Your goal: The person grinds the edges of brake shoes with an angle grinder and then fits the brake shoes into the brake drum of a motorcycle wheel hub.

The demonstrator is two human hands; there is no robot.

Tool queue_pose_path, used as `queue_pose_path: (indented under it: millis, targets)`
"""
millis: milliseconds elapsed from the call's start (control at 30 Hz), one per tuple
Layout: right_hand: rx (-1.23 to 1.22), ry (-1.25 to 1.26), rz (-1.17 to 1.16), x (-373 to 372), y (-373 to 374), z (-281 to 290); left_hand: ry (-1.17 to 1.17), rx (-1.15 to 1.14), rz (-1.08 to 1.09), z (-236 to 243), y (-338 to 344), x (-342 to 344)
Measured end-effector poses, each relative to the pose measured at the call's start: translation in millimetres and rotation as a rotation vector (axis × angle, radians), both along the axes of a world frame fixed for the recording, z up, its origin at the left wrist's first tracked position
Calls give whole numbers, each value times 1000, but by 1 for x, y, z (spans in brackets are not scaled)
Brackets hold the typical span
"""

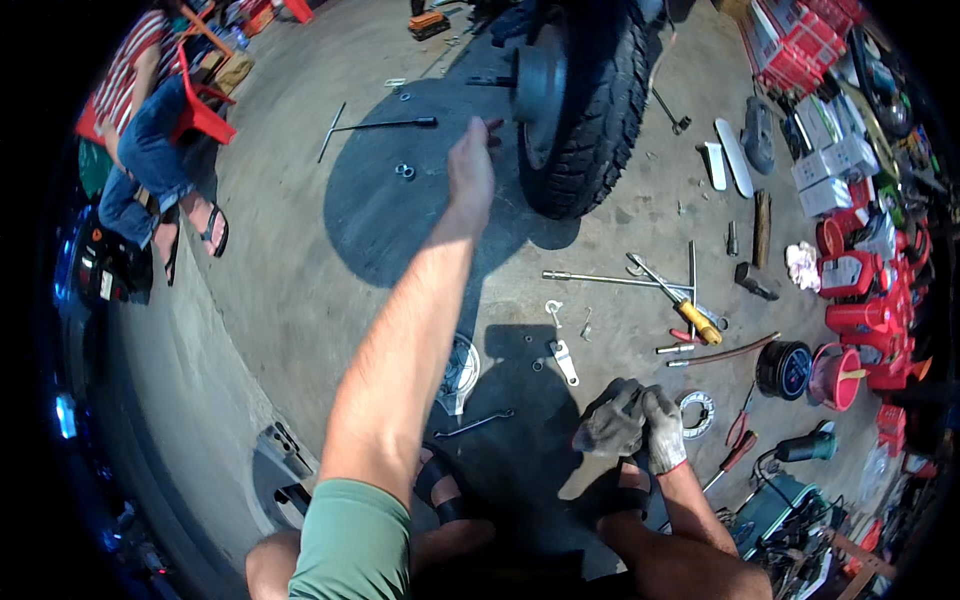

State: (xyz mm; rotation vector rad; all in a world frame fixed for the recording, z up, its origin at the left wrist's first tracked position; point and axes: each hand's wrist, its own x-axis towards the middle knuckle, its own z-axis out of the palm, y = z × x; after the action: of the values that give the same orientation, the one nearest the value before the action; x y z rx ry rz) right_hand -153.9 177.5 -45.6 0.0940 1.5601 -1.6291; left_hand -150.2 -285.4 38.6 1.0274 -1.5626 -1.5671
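My bare left hand (472, 170) reaches forward with its fingers stretched out, holding nothing. It is just left of an upright motorcycle wheel with a knobbly tyre (598, 115). The wheel's grey hub (540, 84) and an axle (490, 81) sticking out of it lie just beyond my fingertips; contact is not plain. Near my right knee, my right hand (662, 428) wears a pale work glove and is closed on a loose grey work glove (612, 418). A round metal brake plate (462, 372) on the floor is partly hidden by my left forearm.
A T-handle wrench (610, 280), a yellow-handled screwdriver (700, 322), a ring of brake shoes (697, 414) and a spanner (475, 424) lie on the concrete. Another T-handle wrench (380, 125) is far left. Red containers (858, 300) line the right. A seated person (150, 130) is at left.
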Motion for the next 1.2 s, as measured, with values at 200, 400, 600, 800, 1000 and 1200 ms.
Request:
queue_pose_path:
  millis: [200, 400, 600, 800, 1000, 1200]
  targets:
    - [-20, 48, 34, -3, 1, 17, -161, -54, -49, 5, -42, -46]
    - [160, 35, 62, -1, 11, 13, -126, -51, -10, -4, -47, -58]
    - [149, 238, 156, 3, 15, -1, -104, -43, -24, -9, -52, -53]
    - [203, 306, 219, 2, 20, -6, -94, -52, -43, -6, -58, -47]
    - [192, 250, 228, 1, 22, -3, -80, -46, -17, -5, -54, -47]
    - [163, 208, 218, 1, 25, -3, -96, 28, -57, 15, -63, -49]
